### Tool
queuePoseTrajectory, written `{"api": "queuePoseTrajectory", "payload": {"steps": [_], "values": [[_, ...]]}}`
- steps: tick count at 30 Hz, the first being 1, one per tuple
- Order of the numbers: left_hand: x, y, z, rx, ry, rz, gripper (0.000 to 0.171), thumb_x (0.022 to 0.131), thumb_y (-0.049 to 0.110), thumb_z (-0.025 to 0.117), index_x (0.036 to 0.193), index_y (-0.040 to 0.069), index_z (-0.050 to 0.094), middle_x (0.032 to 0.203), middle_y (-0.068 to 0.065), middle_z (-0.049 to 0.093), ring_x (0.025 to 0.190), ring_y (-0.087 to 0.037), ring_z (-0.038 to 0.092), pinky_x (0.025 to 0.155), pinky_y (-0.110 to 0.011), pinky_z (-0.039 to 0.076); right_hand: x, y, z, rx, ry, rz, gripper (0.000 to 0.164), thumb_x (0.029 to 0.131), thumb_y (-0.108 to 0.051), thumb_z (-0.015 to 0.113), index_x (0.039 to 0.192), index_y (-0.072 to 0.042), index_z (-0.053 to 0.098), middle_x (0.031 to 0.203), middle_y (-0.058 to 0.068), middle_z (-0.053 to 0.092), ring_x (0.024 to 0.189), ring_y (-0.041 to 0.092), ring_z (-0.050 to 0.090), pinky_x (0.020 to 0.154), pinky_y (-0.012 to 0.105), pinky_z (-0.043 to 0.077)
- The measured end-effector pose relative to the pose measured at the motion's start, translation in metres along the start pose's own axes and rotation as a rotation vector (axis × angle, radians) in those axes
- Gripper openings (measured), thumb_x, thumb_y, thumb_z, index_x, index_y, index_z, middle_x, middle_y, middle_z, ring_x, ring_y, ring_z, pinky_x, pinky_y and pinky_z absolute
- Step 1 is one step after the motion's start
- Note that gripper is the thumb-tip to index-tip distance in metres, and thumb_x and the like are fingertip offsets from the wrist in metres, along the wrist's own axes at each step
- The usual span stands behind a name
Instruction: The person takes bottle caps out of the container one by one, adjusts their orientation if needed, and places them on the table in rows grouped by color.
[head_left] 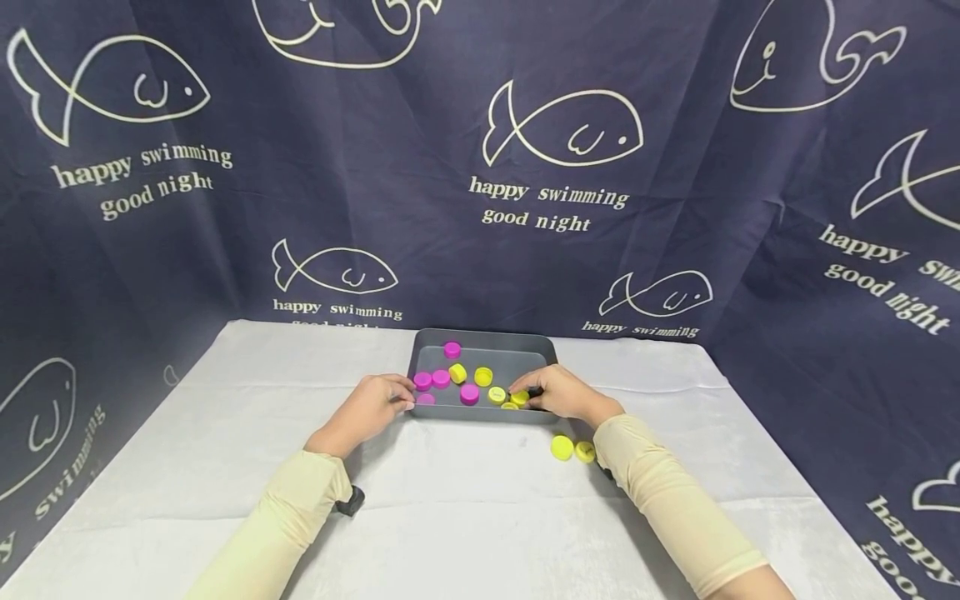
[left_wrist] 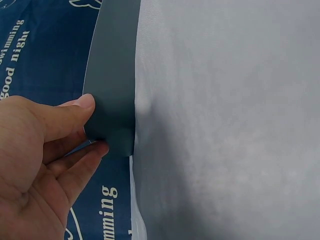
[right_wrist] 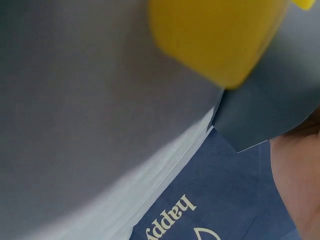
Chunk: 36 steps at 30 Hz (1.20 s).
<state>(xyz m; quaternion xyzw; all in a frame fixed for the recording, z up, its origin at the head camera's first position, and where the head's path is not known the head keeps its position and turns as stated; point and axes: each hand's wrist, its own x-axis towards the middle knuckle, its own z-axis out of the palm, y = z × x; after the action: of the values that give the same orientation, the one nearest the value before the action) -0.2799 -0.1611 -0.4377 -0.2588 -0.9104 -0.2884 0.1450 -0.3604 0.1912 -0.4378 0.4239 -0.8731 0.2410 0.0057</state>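
A dark grey rectangular tray (head_left: 517, 343) lies at the far side of the table, with several magenta bottle caps (head_left: 469, 394) and several yellow bottle caps (head_left: 483, 377) in it. My left hand (head_left: 375, 408) pinches the tray's near left corner; the left wrist view shows its thumb (left_wrist: 85, 102) on the rim. Over the near right corner reaches my right hand (head_left: 564, 393), its fingertips around a yellow cap (head_left: 519, 398) inside the tray. In the right wrist view only part of this hand (right_wrist: 300, 175) shows, at the right edge, and its fingertips are hidden.
Two more yellow caps (head_left: 562, 447) lie on the white tablecloth (head_left: 480, 517) in front of the tray, by the right wrist. Behind and beside the table hangs a dark blue curtain (head_left: 450, 250) with fish drawings. One cap (right_wrist: 215, 40) looms large in the right wrist view.
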Motion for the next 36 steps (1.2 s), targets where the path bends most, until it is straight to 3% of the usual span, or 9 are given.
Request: {"api": "queuePoseTrajectory", "payload": {"steps": [4, 13, 22, 29, 36], "values": [[0.001, 0.000, 0.001, 0.000, -0.002, 0.012, 0.004, 0.086, 0.004, 0.074, 0.083, 0.003, 0.078, 0.104, -0.012, 0.074, 0.105, -0.030, 0.069, 0.098, -0.042, 0.054, -0.003, 0.000, 0.000, 0.033, 0.010, 0.021, 0.027, 0.080, -0.003, 0.081, 0.107, -0.007, 0.077, 0.107, 0.001, 0.075, 0.104, 0.018, 0.069, 0.090, 0.033, 0.058], [0.000, -0.003, -0.001, -0.015, -0.020, 0.023, 0.004, 0.085, 0.006, 0.076, 0.087, 0.003, 0.078, 0.107, -0.010, 0.074, 0.106, -0.029, 0.069, 0.097, -0.042, 0.054, -0.012, -0.015, -0.012, 0.164, 0.070, 0.129, 0.031, 0.083, -0.001, 0.078, 0.113, -0.006, 0.074, 0.115, 0.005, 0.072, 0.108, 0.022, 0.067, 0.090, 0.043, 0.057], [-0.001, -0.004, -0.001, -0.045, -0.043, -0.006, 0.005, 0.085, 0.008, 0.076, 0.088, 0.005, 0.078, 0.123, -0.016, 0.068, 0.122, -0.036, 0.060, 0.107, -0.048, 0.046, -0.036, -0.035, -0.020, 0.258, 0.168, 0.102, 0.032, 0.083, -0.003, 0.078, 0.115, 0.000, 0.073, 0.117, 0.009, 0.072, 0.104, 0.022, 0.067, 0.086, 0.051, 0.057], [0.000, -0.007, -0.001, -0.076, -0.062, -0.004, 0.004, 0.087, 0.006, 0.074, 0.088, 0.004, 0.078, 0.124, -0.017, 0.067, 0.127, -0.039, 0.055, 0.109, -0.051, 0.043, -0.058, -0.048, -0.021, 0.251, 0.206, 0.127, 0.031, 0.082, -0.004, 0.079, 0.113, -0.008, 0.075, 0.113, 0.002, 0.073, 0.090, 0.011, 0.064, 0.083, 0.046, 0.058], [0.002, -0.009, -0.001, -0.069, -0.053, 0.009, 0.004, 0.086, 0.008, 0.075, 0.088, 0.006, 0.078, 0.122, -0.015, 0.069, 0.126, -0.037, 0.057, 0.109, -0.051, 0.042, -0.075, -0.061, -0.023, 0.264, 0.187, 0.152, 0.033, 0.082, -0.004, 0.079, 0.115, -0.008, 0.075, 0.115, 0.000, 0.073, 0.098, 0.016, 0.067, 0.090, 0.043, 0.056]]}}
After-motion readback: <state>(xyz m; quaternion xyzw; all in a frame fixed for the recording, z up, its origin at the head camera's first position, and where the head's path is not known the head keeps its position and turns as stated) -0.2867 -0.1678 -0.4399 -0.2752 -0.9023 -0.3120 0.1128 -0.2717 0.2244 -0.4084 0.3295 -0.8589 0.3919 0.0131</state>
